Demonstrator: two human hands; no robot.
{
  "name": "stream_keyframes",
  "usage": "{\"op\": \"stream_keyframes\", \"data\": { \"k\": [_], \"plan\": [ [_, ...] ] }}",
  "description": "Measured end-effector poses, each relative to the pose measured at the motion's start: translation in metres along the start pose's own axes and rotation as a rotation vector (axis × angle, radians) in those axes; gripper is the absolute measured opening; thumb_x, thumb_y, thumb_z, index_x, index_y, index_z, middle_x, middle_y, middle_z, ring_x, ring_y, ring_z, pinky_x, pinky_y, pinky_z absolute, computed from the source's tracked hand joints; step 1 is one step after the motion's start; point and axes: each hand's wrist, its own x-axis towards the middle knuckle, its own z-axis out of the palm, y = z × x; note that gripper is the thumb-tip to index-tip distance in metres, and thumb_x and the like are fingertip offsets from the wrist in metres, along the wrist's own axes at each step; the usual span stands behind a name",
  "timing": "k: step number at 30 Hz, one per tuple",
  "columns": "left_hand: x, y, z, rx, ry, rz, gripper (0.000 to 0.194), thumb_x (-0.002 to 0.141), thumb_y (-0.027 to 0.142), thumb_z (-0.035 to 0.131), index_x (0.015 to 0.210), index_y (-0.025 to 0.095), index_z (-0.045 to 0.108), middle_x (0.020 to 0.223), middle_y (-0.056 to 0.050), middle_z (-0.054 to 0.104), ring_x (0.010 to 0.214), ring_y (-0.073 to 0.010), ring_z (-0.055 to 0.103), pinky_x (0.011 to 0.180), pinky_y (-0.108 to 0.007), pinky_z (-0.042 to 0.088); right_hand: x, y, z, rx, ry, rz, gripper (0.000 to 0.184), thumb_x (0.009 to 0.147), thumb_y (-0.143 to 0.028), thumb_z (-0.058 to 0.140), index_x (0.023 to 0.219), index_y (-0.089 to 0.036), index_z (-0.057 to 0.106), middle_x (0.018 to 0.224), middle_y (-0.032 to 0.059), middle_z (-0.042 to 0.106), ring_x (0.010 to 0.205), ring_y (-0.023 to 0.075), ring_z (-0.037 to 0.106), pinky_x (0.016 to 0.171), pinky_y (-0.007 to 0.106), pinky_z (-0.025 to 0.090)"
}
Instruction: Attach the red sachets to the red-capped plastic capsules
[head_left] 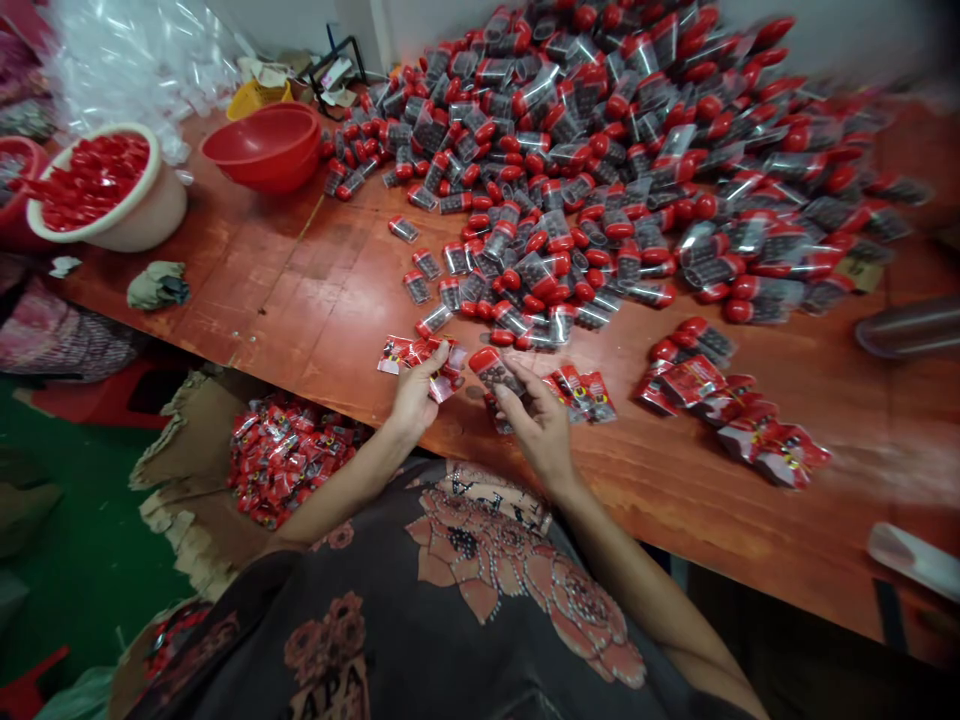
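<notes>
My left hand point(417, 398) is closed with the thumb pressed on a red printed sleeve point(452, 382). More of these sleeves lie on the table just beyond it. Between the thumb and fingers of my right hand point(541, 428) is a clear tube with a red rounded cap point(489, 362) and dark contents, its cap tilted toward my left hand. Another group of red printed sleeves point(581, 392) rests beside my right hand. Several wrapped tubes point(754, 425) lie in a row farther right. Beyond both hands spreads a large heap of red-capped tubes point(555, 270).
At the far left stand a white tub point(169, 205) of red pieces and a red bowl point(262, 150). A crumpled cloth point(157, 286) lies near the table edge. Below is a cardboard box point(191, 470) holding red wrapped tubes. A clear cylinder point(911, 330) lies at right.
</notes>
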Motion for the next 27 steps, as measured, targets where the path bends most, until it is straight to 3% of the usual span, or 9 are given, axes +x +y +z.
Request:
{"op": "stream_keyframes", "data": {
  "k": [9, 18, 27],
  "plan": [
    [-0.007, -0.005, 0.002, 0.024, -0.018, -0.008, 0.02, 0.066, 0.026, 0.085, 0.074, 0.019, 0.068, 0.077, -0.002, 0.071, 0.065, -0.0149, 0.063, 0.064, -0.031, 0.05, 0.001, 0.0, 0.002, -0.052, -0.025, -0.032, 0.047, 0.089, -0.032, 0.056, 0.136, -0.034, 0.057, 0.117, 0.0055, 0.069, 0.094, 0.0234, 0.067, 0.077, 0.044, 0.06],
    [-0.01, -0.006, 0.004, 0.008, -0.073, 0.226, 0.024, 0.06, 0.022, 0.087, 0.075, 0.02, 0.068, 0.074, 0.001, 0.071, 0.066, -0.0112, 0.063, 0.07, -0.026, 0.051, -0.002, -0.005, -0.004, -0.026, -0.077, -0.008, 0.04, 0.089, -0.035, 0.057, 0.128, -0.032, 0.064, 0.113, 0.0051, 0.072, 0.097, 0.0239, 0.068, 0.076, 0.043, 0.059],
    [-0.017, -0.004, 0.007, 0.074, -0.115, 0.247, 0.026, 0.057, 0.023, 0.088, 0.074, 0.019, 0.069, 0.073, 0.001, 0.07, 0.065, -0.012, 0.064, 0.072, -0.028, 0.051, 0.003, -0.008, -0.017, -0.027, -0.127, -0.062, 0.032, 0.087, -0.034, 0.059, 0.117, -0.03, 0.07, 0.116, 0.0038, 0.073, 0.104, 0.0242, 0.067, 0.095, 0.048, 0.052]
  ]
}}
